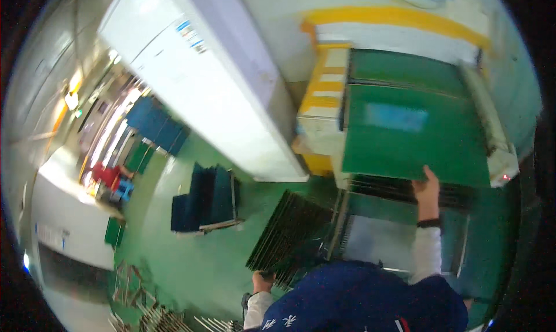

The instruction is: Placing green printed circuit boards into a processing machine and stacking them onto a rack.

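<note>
A large flat green panel slopes in front of me at the right, between a yellow-and-white striped side and a pale side rail. My right hand is at its near edge, closed on it with the thumb on top; the other fingers are mostly hidden. Low in the middle, my left hand is closed at the near end of a dark, many-slatted rack. What its fingers hold is dark and blurred, so I cannot make it out.
A tall white cabinet leans across the view. Dark blue folded panels stand on the green floor. Metal frames lie lower left. A grey sheet lies below the green panel. Far left, a person in red is seen.
</note>
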Motion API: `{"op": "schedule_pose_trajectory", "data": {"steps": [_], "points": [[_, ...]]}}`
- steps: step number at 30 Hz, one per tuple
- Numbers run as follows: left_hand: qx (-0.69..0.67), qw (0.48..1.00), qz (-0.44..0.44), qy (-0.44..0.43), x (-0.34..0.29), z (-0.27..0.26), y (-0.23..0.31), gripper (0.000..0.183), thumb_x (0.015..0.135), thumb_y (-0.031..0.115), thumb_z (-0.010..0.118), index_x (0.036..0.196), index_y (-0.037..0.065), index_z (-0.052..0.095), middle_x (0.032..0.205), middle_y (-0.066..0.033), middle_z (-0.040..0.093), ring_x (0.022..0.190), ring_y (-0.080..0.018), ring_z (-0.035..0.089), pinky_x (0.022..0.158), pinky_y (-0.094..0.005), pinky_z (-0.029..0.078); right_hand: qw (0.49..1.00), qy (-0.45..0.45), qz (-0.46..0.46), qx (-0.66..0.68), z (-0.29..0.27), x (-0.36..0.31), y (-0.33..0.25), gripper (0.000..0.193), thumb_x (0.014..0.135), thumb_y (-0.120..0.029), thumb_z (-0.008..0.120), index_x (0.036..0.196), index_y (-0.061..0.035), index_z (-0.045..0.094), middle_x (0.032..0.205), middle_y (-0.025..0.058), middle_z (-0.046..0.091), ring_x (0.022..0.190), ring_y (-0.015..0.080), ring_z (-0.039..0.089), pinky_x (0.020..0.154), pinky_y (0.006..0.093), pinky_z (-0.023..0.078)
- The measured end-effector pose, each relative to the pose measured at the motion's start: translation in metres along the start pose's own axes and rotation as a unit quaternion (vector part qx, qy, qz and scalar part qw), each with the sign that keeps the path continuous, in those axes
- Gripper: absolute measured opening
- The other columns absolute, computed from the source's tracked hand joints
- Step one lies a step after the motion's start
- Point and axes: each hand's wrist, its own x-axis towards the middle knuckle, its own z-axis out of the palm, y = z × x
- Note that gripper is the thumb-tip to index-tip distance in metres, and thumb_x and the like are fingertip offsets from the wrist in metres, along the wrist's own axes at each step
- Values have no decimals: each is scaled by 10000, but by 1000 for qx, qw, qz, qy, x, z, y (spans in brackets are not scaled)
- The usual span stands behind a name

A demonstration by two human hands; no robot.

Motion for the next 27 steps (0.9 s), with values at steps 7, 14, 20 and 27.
{"op": "schedule_pose_trajectory", "data": {"steps": [7,14,20,27], "points": [[173,971,161,34,23,-43,-13,220,835,175,467,939,-17,489,949,-205,555,822,-376,563,628,-497,499,1000,13,-11,16,23,4,4,211,835,-245,702,935,-88,602,830,32,618,676,171,566,623,292,487],[-46,996,-19,78,-30,27,6,208,840,152,467,951,-23,441,950,-221,540,812,-368,573,641,-496,540,998,34,-47,-17,27,3,-2,248,822,-285,721,902,-83,600,761,32,592,583,141,495,621,265,476],[-34,998,4,60,-38,37,9,254,836,134,459,1030,-18,396,997,-253,524,899,-401,566,724,-536,540,998,18,-53,-14,19,23,-3,285,817,-293,728,970,-87,604,751,33,577,589,149,479,628,289,478],[-57,998,23,28,-31,24,4,330,841,148,467,1104,-10,344,1104,-262,490,970,-436,561,774,-548,533,1000,28,1,-6,22,31,-7,231,845,-206,679,1047,-124,602,1010,2,636,906,171,589,771,322,437]]}}
